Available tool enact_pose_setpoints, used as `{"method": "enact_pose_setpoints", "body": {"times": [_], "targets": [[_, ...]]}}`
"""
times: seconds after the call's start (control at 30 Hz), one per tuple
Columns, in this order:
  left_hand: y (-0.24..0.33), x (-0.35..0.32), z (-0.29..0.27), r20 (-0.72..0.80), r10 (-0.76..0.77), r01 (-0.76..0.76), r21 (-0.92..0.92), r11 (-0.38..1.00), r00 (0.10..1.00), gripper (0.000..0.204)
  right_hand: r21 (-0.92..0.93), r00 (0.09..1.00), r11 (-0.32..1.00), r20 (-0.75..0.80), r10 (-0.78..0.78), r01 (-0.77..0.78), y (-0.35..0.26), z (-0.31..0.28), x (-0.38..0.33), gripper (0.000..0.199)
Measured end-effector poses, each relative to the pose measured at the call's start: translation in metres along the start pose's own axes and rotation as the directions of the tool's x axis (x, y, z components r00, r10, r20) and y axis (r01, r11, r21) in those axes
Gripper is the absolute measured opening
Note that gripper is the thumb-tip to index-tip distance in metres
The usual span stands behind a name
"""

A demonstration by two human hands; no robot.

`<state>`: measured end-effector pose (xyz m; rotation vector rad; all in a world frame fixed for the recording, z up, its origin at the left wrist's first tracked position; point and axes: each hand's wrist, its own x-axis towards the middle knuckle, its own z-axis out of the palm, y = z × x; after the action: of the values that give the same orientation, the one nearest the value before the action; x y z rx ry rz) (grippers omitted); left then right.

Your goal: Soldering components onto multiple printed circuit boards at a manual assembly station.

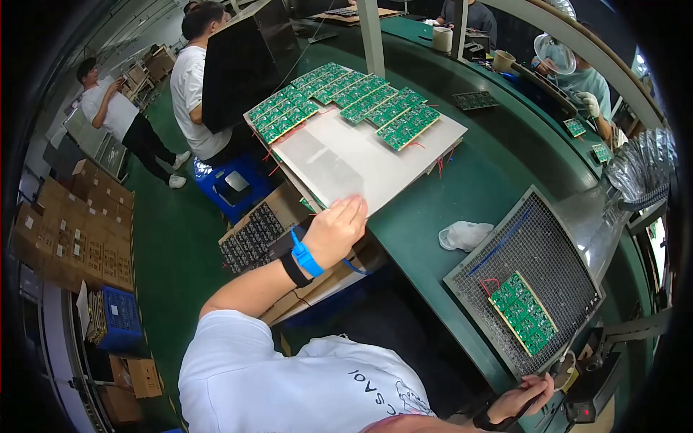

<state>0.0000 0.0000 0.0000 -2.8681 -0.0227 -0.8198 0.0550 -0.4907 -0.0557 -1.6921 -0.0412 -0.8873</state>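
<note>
We're on a busy factory floor, green underfoot, brown cardboard cartons [79, 238] stacked out at nine o'clock and a blue plastic crate [115, 317] below them. Two people in white shirts stand at ten and eleven o'clock, hands well clear of ours. Moving right: an open carton of dark small parts [253, 234] sits just under the left hand [338, 229], which wears a blue wrist strap [304, 254]. That hand is pinching the near edge of the pale grey flat board [361, 162], fingers closed on it at centre frame. The board lies tilted on the long green workbench [469, 195], carrying rows of green circuit boards [346, 97] on its far half at twelve o'clock. My read: keep that board level and slide it slowly, or the loose circuit boards will shift. Further right, a crumpled white cloth [464, 234] at three o'clock, then a grey mesh tray [548, 267] holding one green circuit panel [525, 312]. Down at five o'clock, the right hand [521, 398] is wrapped around a dark handle [543, 393], closed on it.
</note>
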Motion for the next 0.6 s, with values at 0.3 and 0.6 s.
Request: {"method": "enact_pose_setpoints", "body": {"times": [0.3,0.6], "targets": [[-0.022,-0.019,-0.025,0.025,-0.018,0.017,0.044,0.999,1.000,0.030,0.080,0.999,0.997,0.037,-0.014,0.011,-0.006,0.000,-0.004,0.023],[-0.007,-0.029,-0.015,0.002,-0.053,0.053,0.012,0.999,0.999,0.038,0.156,0.999,0.987,0.029,-0.039,0.034,0.003,-0.001,-0.005,0.023]]}}
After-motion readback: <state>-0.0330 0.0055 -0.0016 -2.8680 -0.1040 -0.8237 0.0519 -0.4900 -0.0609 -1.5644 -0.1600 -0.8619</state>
